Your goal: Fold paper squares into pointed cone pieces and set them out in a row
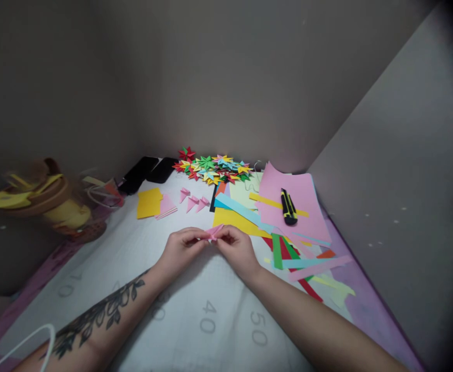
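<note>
My left hand (pixel 182 248) and my right hand (pixel 236 250) meet over the white cutting mat (pixel 141 289), both pinching a small folded pink paper piece (pixel 213 232) between their fingertips. The paper is held just above the mat. Three folded pink triangles (pixel 192 200) lie on the mat beyond my hands. To their left sit small yellow squares (pixel 149 202) and pink squares (pixel 167 206).
A pile of multicoloured paper stars (pixel 213 168) lies at the back by the wall. Coloured sheets and strips (pixel 288 243) spread at the right, with a black and yellow utility knife (pixel 288 206) on a pink sheet. A yellow-brown object (pixel 48 199) stands at left. Two black objects (pixel 149 170) lie behind.
</note>
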Motion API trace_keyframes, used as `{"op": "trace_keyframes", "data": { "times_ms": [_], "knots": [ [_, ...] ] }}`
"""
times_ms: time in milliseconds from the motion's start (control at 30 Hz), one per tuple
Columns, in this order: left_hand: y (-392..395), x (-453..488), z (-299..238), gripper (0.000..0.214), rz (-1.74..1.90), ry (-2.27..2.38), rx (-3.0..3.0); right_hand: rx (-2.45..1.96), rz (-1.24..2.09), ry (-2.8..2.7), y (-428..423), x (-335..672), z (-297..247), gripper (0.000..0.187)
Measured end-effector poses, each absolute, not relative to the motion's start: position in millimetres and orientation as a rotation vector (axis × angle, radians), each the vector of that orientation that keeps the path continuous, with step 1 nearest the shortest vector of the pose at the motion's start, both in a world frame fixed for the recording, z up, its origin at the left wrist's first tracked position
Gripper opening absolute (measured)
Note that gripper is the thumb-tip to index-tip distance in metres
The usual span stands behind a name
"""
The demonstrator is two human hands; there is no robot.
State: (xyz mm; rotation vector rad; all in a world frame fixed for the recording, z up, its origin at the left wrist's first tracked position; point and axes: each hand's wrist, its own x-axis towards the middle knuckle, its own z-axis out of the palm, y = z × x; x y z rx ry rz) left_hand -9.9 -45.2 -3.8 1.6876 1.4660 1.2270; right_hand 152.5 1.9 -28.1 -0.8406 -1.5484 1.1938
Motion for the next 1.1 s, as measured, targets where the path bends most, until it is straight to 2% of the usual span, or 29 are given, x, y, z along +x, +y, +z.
{"op": "trace_keyframes", "data": {
  "times_ms": [200, 333, 533, 767, 933, 1100],
  "knots": [
    [-46, -10, -2, 0.008, 1.287, 1.541, 1.594, -0.865, 1.239, -1.485, 0, 152, -26, 0.007],
    [-47, -7, -2, 0.013, 1.260, 1.583, 1.403, -0.841, 1.284, -1.439, -1, 150, -24, 0.006],
    [-46, 1, -7, 0.023, 1.320, 1.493, 1.256, -0.857, 1.351, -1.303, -4, 145, -24, 0.015],
    [-45, 1, -8, 0.023, 1.248, 1.339, 1.161, -0.836, 1.503, -1.104, -4, 144, -21, 0.025],
    [-45, 1, -10, 0.034, 1.226, 1.331, 1.245, -0.854, 1.514, -1.265, -3, 145, -28, 0.023],
    [-44, 0, -9, 0.028, 1.196, 1.341, 1.271, -0.891, 1.412, -1.506, -6, 145, -32, 0.018]
  ]
}}
